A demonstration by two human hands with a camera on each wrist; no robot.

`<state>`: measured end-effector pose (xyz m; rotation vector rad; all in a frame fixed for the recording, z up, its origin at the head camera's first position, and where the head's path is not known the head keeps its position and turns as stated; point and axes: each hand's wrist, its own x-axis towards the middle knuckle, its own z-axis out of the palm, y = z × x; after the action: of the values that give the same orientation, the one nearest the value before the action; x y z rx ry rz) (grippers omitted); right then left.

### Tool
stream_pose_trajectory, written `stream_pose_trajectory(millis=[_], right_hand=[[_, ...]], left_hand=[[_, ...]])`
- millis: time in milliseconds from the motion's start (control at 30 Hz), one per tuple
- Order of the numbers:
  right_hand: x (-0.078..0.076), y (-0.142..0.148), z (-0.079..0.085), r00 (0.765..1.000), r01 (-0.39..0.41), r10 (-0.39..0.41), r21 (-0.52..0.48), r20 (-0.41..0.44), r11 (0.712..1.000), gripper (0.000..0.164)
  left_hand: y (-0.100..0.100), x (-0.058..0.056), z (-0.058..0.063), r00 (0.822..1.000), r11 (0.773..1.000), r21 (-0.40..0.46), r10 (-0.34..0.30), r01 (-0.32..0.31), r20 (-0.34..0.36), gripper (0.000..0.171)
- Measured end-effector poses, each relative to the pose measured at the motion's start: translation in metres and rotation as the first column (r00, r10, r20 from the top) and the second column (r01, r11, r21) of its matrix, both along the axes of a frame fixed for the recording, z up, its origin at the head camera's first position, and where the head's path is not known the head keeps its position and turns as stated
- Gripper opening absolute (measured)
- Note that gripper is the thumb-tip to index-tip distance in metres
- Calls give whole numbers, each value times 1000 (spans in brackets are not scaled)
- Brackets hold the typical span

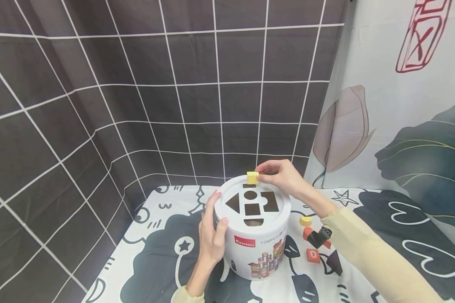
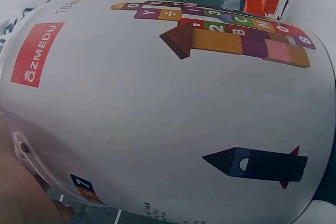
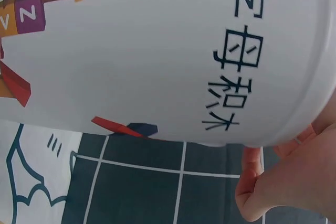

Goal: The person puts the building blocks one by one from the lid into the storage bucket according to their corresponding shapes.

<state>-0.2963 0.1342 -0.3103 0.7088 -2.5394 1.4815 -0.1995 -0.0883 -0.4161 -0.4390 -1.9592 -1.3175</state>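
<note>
A white round bucket [image 1: 255,256] has a lid [image 1: 233,221] with several shaped holes cut in it. My left hand [image 1: 213,229] rests against the bucket's left side, its fingers up at the lid's rim. In the left wrist view, part of that hand [image 2: 23,187] shows at the bucket's edge. Between thumb and fingers my right hand [image 1: 284,176] pinches a small yellow block [image 1: 252,178] above the far rectangular hole. The right wrist view has the hand [image 3: 294,177] beside the rim, with the block hidden there.
Right of the bucket lie a yellow block [image 1: 305,221], a red block marked 0 [image 1: 313,255], a black block [image 1: 320,237] and a dark triangular block [image 1: 334,263]. A patterned cloth [image 1: 155,252] covers the table. Behind hangs a dark grid curtain [image 1: 197,105].
</note>
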Motion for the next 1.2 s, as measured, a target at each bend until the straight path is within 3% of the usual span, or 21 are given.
stream_pose_trajectory(millis=[833, 1200], right_hand=[[1, -7, -6, 1000, -11, 11, 31, 21, 999, 20], [2, 7, -9, 1000, 4, -4, 7, -10, 1000, 19]], left_hand=[[-1, 1, 0, 1000, 1000, -7, 0, 0, 5, 61], [0, 0, 0, 1000, 1000, -4, 5, -5, 3, 60]])
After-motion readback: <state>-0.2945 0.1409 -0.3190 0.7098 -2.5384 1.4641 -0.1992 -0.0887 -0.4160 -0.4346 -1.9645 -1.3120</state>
